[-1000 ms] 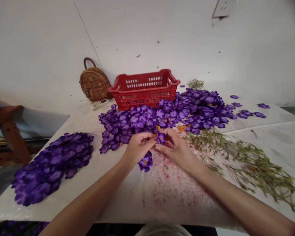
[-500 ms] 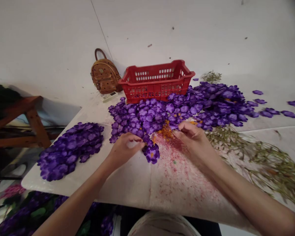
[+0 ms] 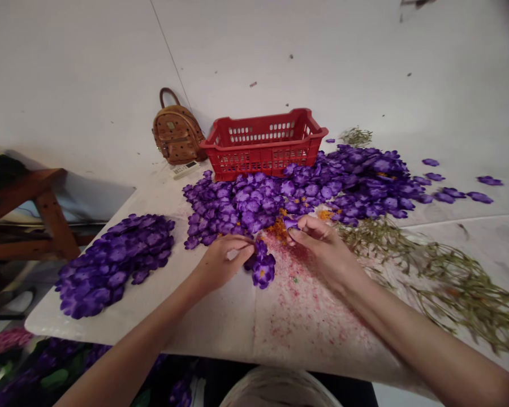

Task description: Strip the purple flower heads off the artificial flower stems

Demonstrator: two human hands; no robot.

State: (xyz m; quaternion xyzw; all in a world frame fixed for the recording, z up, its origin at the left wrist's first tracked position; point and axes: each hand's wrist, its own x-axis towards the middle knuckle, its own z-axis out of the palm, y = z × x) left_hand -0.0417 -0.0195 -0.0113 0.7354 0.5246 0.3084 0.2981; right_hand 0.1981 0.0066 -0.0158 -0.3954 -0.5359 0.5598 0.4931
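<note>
Thumb and fingers of my left hand [image 3: 227, 257] pinch together at the upper end of a small purple flower cluster [image 3: 263, 270], which hangs toward the tabletop and shows a yellow centre. To the right, my right hand [image 3: 318, 240] is closed on a purple petal piece [image 3: 292, 224]. Just beyond my fingers lie small orange-yellow pieces [image 3: 276, 230] and a wide heap of purple petals [image 3: 254, 200]. What exactly my left fingertips grip is partly hidden.
A red basket [image 3: 263, 152] stands behind the heap, beside a brown backpack [image 3: 178, 135] and a remote-like device [image 3: 185, 170]. Another petal pile [image 3: 114, 263] lies left. Green stems [image 3: 453, 282] spread at the right. A wooden stand [image 3: 46, 215] is beyond the table's left edge.
The view has shifted slightly. The fingers of my right hand have closed around the petal piece, which now stands more upright. My left hand remains beside the flower cluster.
</note>
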